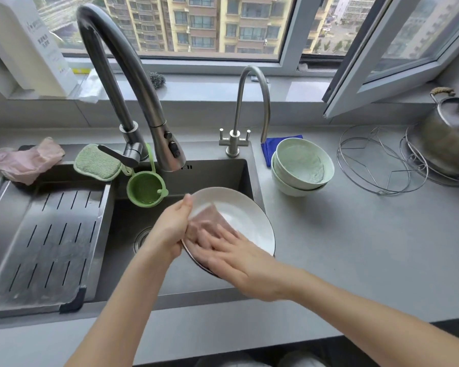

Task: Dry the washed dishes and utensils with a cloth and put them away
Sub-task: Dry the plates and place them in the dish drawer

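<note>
We see two slim arms, both bare along all the length that shows. The left forearm (127, 287) lies in front of the sink (217, 176) and ends in a left hand (170, 226) with a sharp outline and a rounded thumb tip. The right forearm (355, 305), to the sink's right, shows more of its length and widens toward the elbow. The right hand (239, 258) is smeared by blur, so we cannot make out its fingers singly. Below the sink's front edge two pale rounded shapes (276, 360) show; whether they are clothing we cannot tell.
</note>
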`<state>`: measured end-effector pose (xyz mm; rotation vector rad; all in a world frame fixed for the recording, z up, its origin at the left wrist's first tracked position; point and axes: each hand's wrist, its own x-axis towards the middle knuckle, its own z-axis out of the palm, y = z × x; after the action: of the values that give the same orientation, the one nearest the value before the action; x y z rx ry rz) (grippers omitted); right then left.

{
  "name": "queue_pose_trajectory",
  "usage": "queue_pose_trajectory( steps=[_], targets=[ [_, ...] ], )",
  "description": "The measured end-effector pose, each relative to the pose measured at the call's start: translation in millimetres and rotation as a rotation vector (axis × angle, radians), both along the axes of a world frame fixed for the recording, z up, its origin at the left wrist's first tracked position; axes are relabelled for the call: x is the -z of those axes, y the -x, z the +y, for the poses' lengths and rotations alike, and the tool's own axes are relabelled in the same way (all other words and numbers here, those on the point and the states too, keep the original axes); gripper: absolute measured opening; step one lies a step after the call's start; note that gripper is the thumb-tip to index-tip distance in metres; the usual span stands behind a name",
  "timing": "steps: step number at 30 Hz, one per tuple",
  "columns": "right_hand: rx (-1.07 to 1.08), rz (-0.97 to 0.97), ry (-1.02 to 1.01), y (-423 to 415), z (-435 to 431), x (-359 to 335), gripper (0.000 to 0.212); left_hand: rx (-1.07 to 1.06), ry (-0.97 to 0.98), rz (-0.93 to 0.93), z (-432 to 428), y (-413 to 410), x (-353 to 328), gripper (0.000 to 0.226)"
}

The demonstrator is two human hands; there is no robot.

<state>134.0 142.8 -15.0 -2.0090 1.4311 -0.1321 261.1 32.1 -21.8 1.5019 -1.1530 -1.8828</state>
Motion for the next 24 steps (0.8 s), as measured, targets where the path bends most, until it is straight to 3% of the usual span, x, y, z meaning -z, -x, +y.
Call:
queue_pose_trajectory(
  steps=[2,5,8,10,11,14,16,18,22,24],
  targets=[
    [-0.023,0.153,0.01,25,21,0,0.052,0.053,0.044,-0.015,1,-10,1,0.037],
    [0.127,0.469,0.273,61,7,17,0.068,0.179,0.111,-0.027,7,-11,-3,0.034],
    [0.108,0.436,0.425,60,-32,20,0.053,0.322,0.197,-0.034,13,-4,-14,0.029],
    [0.089,0.211,0.45,54,-51,4,0.059,0.348,0.255,-0.032,14,-1,-21,0.032],
    [0.143,0.036,0.362,53,-58,-7,0.06,0.362,0.319,-0.057,15,1,-26,0.033],
    [0.348,-0.444,-0.153,66,-74,-28,0.04,0.401,0.52,-0.218,13,5,-35,0.03],
    [0.448,-0.539,-0.358,75,-79,-33,0.023,0.361,0.529,-0.257,12,7,-33,0.023],
    [0.564,-0.614,-0.47,81,-79,-30,0.018,0.296,0.455,-0.195,11,7,-29,0.036],
    [0.761,-0.915,-0.658,90,-61,-10,0.045,0.129,0.358,-0.093,8,2,-16,0.039],
    [0.895,-1.16,-0.725,87,-48,-1,0.039,0.01,0.36,-0.065,6,0,-10,0.036]
  ],
)
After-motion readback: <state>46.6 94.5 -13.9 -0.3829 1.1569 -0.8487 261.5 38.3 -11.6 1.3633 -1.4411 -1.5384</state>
